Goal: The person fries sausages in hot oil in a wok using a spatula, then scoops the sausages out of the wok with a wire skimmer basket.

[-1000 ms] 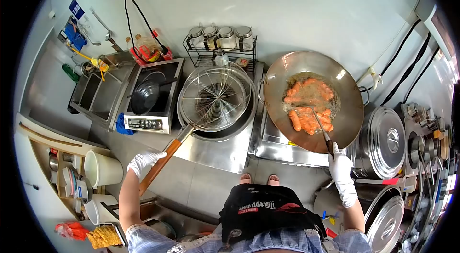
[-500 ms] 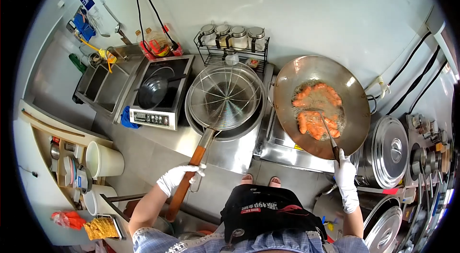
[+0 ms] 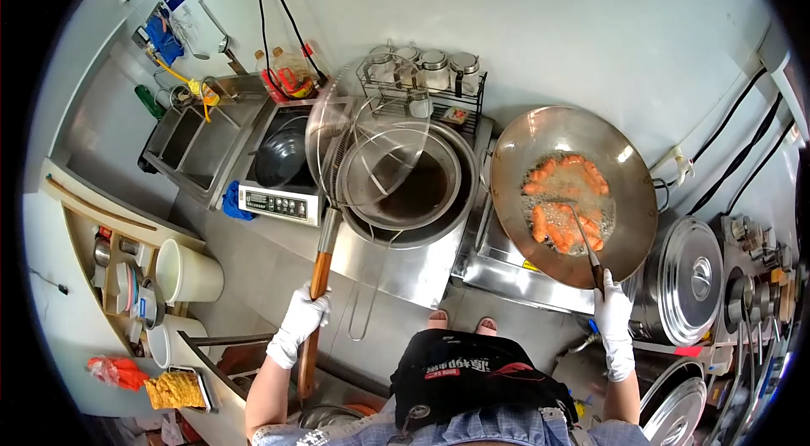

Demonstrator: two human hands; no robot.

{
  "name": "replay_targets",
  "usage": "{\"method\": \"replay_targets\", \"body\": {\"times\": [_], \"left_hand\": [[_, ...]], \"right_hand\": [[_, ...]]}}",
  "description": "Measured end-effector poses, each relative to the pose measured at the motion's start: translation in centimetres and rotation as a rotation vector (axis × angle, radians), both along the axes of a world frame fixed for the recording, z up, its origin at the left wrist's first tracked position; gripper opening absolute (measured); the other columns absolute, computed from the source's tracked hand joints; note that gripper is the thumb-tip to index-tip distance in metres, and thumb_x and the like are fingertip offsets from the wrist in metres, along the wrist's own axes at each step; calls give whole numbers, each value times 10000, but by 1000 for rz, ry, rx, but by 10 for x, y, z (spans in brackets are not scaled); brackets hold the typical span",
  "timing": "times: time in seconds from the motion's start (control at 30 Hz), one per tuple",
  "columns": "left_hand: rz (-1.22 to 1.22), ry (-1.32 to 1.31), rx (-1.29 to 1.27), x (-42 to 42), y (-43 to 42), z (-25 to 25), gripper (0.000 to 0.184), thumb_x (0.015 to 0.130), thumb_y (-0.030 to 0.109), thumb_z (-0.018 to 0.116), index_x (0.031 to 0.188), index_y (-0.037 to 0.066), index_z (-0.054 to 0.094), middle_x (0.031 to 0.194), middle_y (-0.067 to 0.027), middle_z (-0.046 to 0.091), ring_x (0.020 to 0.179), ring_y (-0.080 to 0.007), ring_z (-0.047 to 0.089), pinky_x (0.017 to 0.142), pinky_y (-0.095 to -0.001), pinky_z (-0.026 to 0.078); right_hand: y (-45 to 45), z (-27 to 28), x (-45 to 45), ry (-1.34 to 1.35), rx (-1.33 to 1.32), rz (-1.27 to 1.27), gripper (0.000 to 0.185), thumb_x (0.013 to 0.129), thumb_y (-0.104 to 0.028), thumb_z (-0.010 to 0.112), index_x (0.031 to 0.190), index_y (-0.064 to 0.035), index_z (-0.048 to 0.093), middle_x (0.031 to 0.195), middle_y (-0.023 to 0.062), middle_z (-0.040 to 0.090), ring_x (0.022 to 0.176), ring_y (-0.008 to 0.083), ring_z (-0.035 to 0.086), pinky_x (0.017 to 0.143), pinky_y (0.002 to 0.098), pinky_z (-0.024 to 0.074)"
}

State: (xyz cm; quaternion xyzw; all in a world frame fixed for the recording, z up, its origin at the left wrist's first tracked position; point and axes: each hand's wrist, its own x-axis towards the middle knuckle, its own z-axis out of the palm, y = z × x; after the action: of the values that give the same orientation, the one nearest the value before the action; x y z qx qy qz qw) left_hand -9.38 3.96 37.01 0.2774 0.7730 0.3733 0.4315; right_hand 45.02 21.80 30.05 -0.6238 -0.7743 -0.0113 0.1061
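My left hand (image 3: 302, 319), in a white glove, is closed round the wooden handle of a large wire skimmer (image 3: 323, 129). The skimmer's round head is tilted and blurred, raised over the left side of a metal pot (image 3: 469, 184). Dark liquid shows inside the pot, and a thin wire handle (image 3: 359, 329) sticks out over its front. At the right, my gloved right hand (image 3: 613, 317) grips the dark handle of a long metal cooking utensil (image 3: 588, 245). Its far end lies among orange-red sausages (image 3: 561, 237) in bubbling oil in a wide wok (image 3: 515, 138); the tip's shape is unclear.
Left of the pot is an induction cooker (image 3: 274, 203) with a dark pan. A rack of lidded jars (image 3: 434, 70) stands behind the pot. Lidded steel pots (image 3: 688, 277) flank the wok's right side. Buckets (image 3: 190, 270) stand at the lower left.
My left hand has swung the skimmer up and left off the pot, uncovering the liquid. My right hand and the utensil stay nearly in place in the wok.
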Motion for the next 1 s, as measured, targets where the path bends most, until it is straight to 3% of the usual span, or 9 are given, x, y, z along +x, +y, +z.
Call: {"method": "replay_targets", "body": {"times": [0.03, 0.1, 0.13, 0.23, 0.57, 0.63, 0.67, 0.77, 1.0], "left_hand": [[3, 4, 4, -7, -3, -12, 151, 863, 57, 571, 995, -12, 546, 618, -68, 537, 479, -179, 523, 465, -308, 443], [-90, 691, 83, -16, -5, -24, 204, 848, 95, 599, 1029, 22, 542, 633, -137, 560, 517, -271, 574, 505, -354, 466], [-65, 784, 44, -12, -4, -21, 213, 823, 86, 608, 1020, 45, 540, 678, -207, 577, 605, -369, 604, 557, -408, 480], [-67, 990, 75, -9, 2, -27, 206, 805, 65, 601, 999, 45, 536, 731, -218, 606, 686, -405, 611, 584, -438, 488], [-28, 1138, 82, 14, 11, -49, 246, 785, 48, 601, 1017, 65, 520, 857, -174, 599, 705, -391, 611, 610, -449, 499], [25, 1170, 94, 19, 7, -57, 250, 788, 51, 604, 1024, 64, 522, 877, -166, 601, 710, -383, 618, 615, -445, 504], [58, 1158, 103, 19, 6, -61, 256, 799, 66, 621, 1043, 54, 546, 817, -197, 626, 726, -402, 620, 631, -444, 498], [30, 1172, 110, 23, 0, -56, 327, 771, 39, 614, 1084, 56, 521, 925, -161, 595, 749, -369, 620, 645, -425, 507], [78, 1244, 117, 29, 8, -55, 413, 761, 21, 607, 1162, 55, 511, 922, -156, 578, 723, -368, 607, 632, -418, 497]], "right_hand": [[2, -2, 1, 4, 4, 3, 518, 784, -164, 659, 1257, 8, 538, 803, 188, 608, 679, 302, 621, 595, 387, 494], [2, -4, 2, 19, 0, 2, 520, 784, -166, 658, 1259, 8, 536, 793, 184, 608, 677, 304, 617, 605, 395, 492], [1, -2, 0, 25, -15, -12, 528, 778, -159, 661, 1263, 8, 533, 789, 183, 609, 683, 308, 610, 617, 401, 492], [2, -3, 1, 13, -4, -8, 534, 775, -155, 663, 1266, 8, 530, 797, 183, 609, 702, 309, 611, 615, 401, 494], [-11, 36, -9, 101, -55, -94, 506, 795, -138, 651, 1274, -22, 534, 843, 192, 615, 737, 340, 616, 650, 398, 502], [-17, 40, -6, 185, 56, -74, 503, 795, -104, 655, 1284, -66, 542, 834, 190, 608, 713, 347, 616, 646, 400, 491], [-20, 46, -6, 197, 22, -98, 497, 794, -93, 657, 1279, -75, 549, 836, 179, 608, 709, 347, 613, 648, 397, 490], [-27, 67, -8, 179, -42, -166, 493, 798, -81, 647, 1280, -64, 544, 851, 190, 609, 735, 350, 616, 659, 395, 490], [-33, 62, -3, 219, -1, -183, 471, 799, -82, 645, 1261, -58, 558, 863, 199, 610, 746, 363, 612, 667, 407, 484]]}}
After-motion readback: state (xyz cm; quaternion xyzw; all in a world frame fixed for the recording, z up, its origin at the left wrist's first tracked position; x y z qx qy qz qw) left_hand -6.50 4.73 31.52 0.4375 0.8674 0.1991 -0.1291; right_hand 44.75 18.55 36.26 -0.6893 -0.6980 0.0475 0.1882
